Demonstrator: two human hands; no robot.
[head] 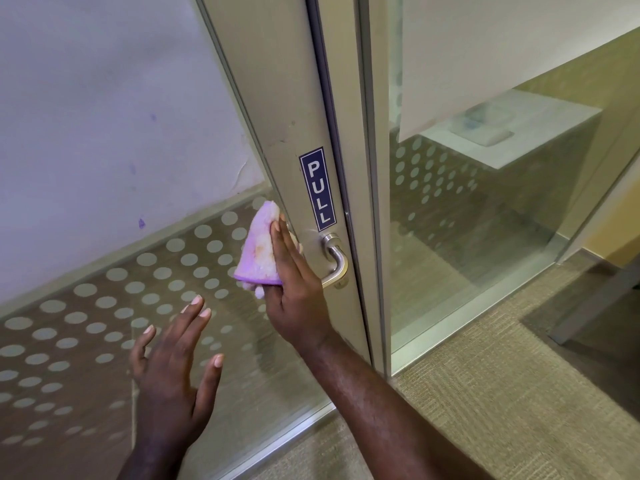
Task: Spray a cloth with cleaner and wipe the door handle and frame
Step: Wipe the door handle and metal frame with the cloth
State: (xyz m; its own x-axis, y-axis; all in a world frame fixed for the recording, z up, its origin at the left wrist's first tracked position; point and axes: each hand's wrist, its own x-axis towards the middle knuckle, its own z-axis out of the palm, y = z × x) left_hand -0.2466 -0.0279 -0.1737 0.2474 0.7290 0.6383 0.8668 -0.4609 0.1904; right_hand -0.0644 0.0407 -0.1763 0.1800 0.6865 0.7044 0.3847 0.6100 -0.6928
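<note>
A purple cloth (258, 251) with a faded orange patch lies against the metal door frame (277, 98), just left of the silver lever handle (337, 261). My right hand (298, 289) presses the cloth flat to the frame with straight fingers, and the thumb touches the cloth's lower edge. The hand hides the tip of the lever. My left hand (173, 368) hovers lower left in front of the glass, fingers spread and holding nothing. No spray bottle is in view.
A blue PULL sticker (318, 188) sits on the frame above the handle. Frosted glass with a dot pattern (104, 306) fills the door's left side. A second glass panel (450, 237) stands right of the door edge. Beige carpet (485, 410) covers the floor.
</note>
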